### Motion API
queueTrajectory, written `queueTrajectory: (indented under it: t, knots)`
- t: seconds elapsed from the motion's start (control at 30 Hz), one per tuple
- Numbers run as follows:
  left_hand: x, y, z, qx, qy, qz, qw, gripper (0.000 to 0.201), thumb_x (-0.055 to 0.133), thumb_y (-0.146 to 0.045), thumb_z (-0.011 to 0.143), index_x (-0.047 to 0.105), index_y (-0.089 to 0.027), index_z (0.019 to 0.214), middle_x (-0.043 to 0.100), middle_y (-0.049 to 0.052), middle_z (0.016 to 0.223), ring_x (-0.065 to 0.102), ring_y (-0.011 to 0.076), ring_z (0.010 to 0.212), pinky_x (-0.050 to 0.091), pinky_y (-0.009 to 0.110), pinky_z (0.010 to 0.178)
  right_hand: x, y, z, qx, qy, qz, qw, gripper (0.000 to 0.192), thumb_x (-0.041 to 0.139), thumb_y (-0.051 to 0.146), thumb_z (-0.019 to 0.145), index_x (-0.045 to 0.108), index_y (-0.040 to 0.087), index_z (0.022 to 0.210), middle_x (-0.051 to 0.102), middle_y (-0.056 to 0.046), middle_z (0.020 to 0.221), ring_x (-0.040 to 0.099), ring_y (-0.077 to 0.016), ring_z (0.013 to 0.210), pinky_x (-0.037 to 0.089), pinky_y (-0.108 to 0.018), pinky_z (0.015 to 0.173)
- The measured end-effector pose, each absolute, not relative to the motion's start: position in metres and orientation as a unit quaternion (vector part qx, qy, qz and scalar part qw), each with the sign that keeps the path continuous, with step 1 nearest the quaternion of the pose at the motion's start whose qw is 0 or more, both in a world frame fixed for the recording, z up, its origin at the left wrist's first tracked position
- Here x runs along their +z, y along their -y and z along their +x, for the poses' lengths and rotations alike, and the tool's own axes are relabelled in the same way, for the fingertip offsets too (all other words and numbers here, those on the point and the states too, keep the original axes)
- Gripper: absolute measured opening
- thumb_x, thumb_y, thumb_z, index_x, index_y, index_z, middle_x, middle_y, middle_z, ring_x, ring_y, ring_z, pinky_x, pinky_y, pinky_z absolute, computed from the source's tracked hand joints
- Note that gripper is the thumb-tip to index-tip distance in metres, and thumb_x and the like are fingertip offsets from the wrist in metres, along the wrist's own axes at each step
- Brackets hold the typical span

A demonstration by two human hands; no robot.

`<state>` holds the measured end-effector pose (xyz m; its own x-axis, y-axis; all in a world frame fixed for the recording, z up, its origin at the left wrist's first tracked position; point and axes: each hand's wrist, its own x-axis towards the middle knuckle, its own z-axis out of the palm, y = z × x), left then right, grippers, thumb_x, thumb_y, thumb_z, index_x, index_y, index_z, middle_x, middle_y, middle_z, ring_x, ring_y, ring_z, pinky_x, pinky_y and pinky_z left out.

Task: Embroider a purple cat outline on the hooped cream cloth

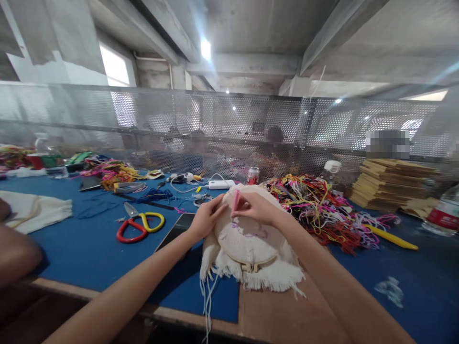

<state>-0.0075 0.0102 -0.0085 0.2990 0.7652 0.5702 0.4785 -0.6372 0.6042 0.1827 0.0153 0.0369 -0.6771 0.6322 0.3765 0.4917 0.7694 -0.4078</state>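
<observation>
An embroidery hoop (247, 260) with cream fringed cloth (276, 277) stands tilted on the blue table top (89, 243), with purple stitching on the cloth. My left hand (204, 217) grips the hoop's left rim. My right hand (256, 208) pinches a pink punch needle tool (235, 200) with its tip against the cloth near the top of the hoop.
Red and yellow scissors (141, 224) and a dark phone (175, 229) lie left of the hoop. A tangle of coloured threads (315, 205) and a yellow tool (392, 237) lie right. Stacked cardboard (390, 184) and a bottle (442, 215) stand far right. Another person's arm (14, 253) rests at left.
</observation>
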Motion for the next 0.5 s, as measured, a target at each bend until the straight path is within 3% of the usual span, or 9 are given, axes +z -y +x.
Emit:
queueTrajectory:
  t: [0.13, 0.33, 0.5]
  knots:
    - [-0.0096, -0.0111, -0.0076, 0.446, -0.389, 0.789, 0.166, 0.04, 0.041, -0.04, 0.087, 0.054, -0.019, 0.119, 0.063, 0.005, 0.112, 0.058, 0.0217, 0.098, 0.043, 0.031, 0.087, 0.0314, -0.0168, 0.1827, 0.151, 0.913, -0.303, 0.226, 0.012, 0.063, 0.029, 0.075, 0.059, 0.018, 0.071, 0.064, -0.001, 0.074, 0.057, -0.0139, 0.068, 0.044, -0.026, 0.063]
    - [-0.0087, -0.0111, -0.0074, 0.437, -0.398, 0.79, 0.161, 0.043, 0.041, -0.041, 0.087, 0.052, -0.019, 0.122, 0.067, 0.005, 0.103, 0.059, 0.022, 0.094, 0.044, 0.033, 0.085, 0.0393, -0.0139, 0.1818, 0.125, 0.904, -0.317, 0.258, 0.016, 0.053, 0.033, 0.083, 0.056, 0.018, 0.086, 0.065, -0.005, 0.081, 0.057, -0.0157, 0.071, 0.044, -0.028, 0.064]
    - [-0.0102, -0.0123, -0.0075, 0.442, -0.395, 0.79, 0.159, 0.042, 0.041, -0.042, 0.087, 0.052, -0.02, 0.121, 0.067, 0.005, 0.103, 0.059, 0.0208, 0.089, 0.045, 0.034, 0.083, 0.0361, -0.0177, 0.1817, 0.195, 0.877, -0.33, 0.29, 0.016, 0.05, 0.034, 0.085, 0.052, 0.018, 0.089, 0.064, -0.004, 0.077, 0.057, -0.0147, 0.067, 0.044, -0.027, 0.06]
